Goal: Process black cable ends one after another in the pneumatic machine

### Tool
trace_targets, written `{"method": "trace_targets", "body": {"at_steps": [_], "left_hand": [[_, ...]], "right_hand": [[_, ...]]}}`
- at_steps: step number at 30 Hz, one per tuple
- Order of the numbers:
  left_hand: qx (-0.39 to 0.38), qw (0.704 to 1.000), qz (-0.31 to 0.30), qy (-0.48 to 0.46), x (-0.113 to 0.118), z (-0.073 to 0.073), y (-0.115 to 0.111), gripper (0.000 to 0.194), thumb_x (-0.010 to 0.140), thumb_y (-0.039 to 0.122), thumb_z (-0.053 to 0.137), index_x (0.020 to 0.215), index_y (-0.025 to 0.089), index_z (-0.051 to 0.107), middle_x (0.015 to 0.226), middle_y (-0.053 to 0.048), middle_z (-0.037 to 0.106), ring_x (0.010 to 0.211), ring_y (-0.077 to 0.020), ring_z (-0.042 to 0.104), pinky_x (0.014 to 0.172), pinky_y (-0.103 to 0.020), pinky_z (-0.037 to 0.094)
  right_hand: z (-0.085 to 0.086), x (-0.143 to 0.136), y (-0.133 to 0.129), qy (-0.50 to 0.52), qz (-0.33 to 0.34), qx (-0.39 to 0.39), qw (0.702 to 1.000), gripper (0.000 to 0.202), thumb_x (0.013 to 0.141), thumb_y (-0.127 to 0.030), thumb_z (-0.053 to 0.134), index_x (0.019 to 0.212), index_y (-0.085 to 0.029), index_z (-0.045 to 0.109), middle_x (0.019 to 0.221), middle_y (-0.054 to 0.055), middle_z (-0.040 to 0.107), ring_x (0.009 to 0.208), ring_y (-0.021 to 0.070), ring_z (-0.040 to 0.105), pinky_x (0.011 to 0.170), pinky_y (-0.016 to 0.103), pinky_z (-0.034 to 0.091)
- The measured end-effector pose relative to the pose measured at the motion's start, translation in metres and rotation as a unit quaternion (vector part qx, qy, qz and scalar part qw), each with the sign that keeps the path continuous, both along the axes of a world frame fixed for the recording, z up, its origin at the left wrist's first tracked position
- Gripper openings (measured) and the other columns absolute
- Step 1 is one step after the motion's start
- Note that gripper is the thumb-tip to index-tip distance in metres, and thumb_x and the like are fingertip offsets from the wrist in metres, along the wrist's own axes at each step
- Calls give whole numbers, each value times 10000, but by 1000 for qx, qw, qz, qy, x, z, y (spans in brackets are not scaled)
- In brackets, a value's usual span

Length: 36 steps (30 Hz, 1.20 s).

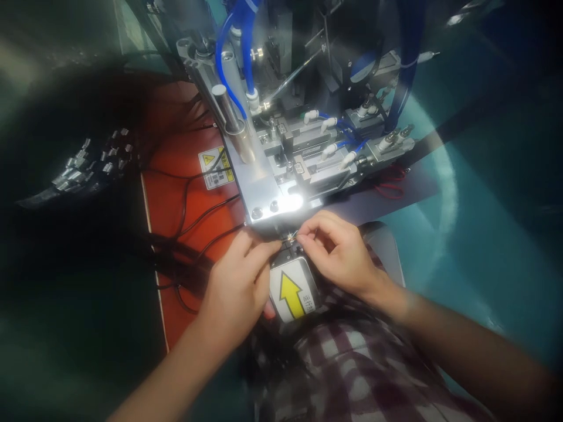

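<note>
A person's two bare hands meet at a small metallic part (289, 238) at the center of the frame, just below the front edge of a machine's metal plate (264, 202). The left hand (240, 287), left of center, brings its curled fingers to the part's left side; the right hand (341, 252), right of center, draws thumb and forefinger close together on the other. The part is too small to tell which hand has hold of it, or how firmly.

Directly beneath, between the hands, a white panel (281, 313) bears a yellow arrow (291, 293) pointing up the frame. At upper center, a steel post (226, 108) rises from the plate near blue air hoses (248, 53), with white elbow fittings (329, 150) to the right. A yellow-and-white warning label (215, 168) sits left of the plate, over an orange-red surface (169, 138) crossed by black cables (185, 205). Shiny metal pieces (77, 167) lie at far left in shadow; checked fabric (347, 375) fills the lower center.
</note>
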<state>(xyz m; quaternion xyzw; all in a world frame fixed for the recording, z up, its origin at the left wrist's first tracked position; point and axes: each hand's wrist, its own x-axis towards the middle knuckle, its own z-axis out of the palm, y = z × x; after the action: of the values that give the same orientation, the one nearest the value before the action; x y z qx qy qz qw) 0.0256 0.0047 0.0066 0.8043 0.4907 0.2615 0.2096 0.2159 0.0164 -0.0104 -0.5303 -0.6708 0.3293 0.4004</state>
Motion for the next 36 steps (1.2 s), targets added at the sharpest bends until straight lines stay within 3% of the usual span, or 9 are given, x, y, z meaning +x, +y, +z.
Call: {"method": "trace_targets", "body": {"at_steps": [5,11,15,19,29,36], "left_hand": [[-1,1000,1,0,0,0,0,307,843,34,492,1042,191,666,870,-20,535,821,-135,609,652,-206,521],[-3,1000,-2,-9,1,1,1,288,863,63,481,1044,203,656,913,-23,544,835,-139,614,664,-217,530],[-6,1000,-1,-8,1,2,0,275,875,79,472,1038,204,655,904,-21,540,779,-124,603,644,-217,525],[-15,1000,-2,-10,1,3,0,285,870,68,471,1042,203,655,918,-27,545,791,-128,608,639,-211,525],[-18,1000,2,-8,1,3,-1,299,863,58,474,1044,204,661,885,-22,534,760,-118,603,588,-187,508],[-12,1000,1,-6,1,3,-1,302,857,52,475,1039,204,662,892,-22,544,760,-116,604,582,-182,507]], "right_hand": [[2,-6,3,-63,24,83,994,110,864,-129,540,818,-159,636,776,30,613,680,134,565,624,259,454],[5,-2,3,-107,6,58,993,155,887,-141,537,904,-149,690,809,48,663,709,157,606,662,277,466],[3,6,0,-84,6,30,996,160,879,-114,551,928,-153,698,851,49,691,772,160,637,706,273,486],[1,8,-6,-51,-9,51,997,175,875,-116,559,986,-154,689,854,52,679,738,153,627,655,277,497],[2,2,-18,-36,-11,77,996,221,870,-89,558,1038,-118,697,868,89,708,778,163,658,725,289,551],[-2,1,-18,-6,-45,37,998,207,860,-109,588,1018,-165,710,915,63,736,809,163,682,721,282,568]]}}
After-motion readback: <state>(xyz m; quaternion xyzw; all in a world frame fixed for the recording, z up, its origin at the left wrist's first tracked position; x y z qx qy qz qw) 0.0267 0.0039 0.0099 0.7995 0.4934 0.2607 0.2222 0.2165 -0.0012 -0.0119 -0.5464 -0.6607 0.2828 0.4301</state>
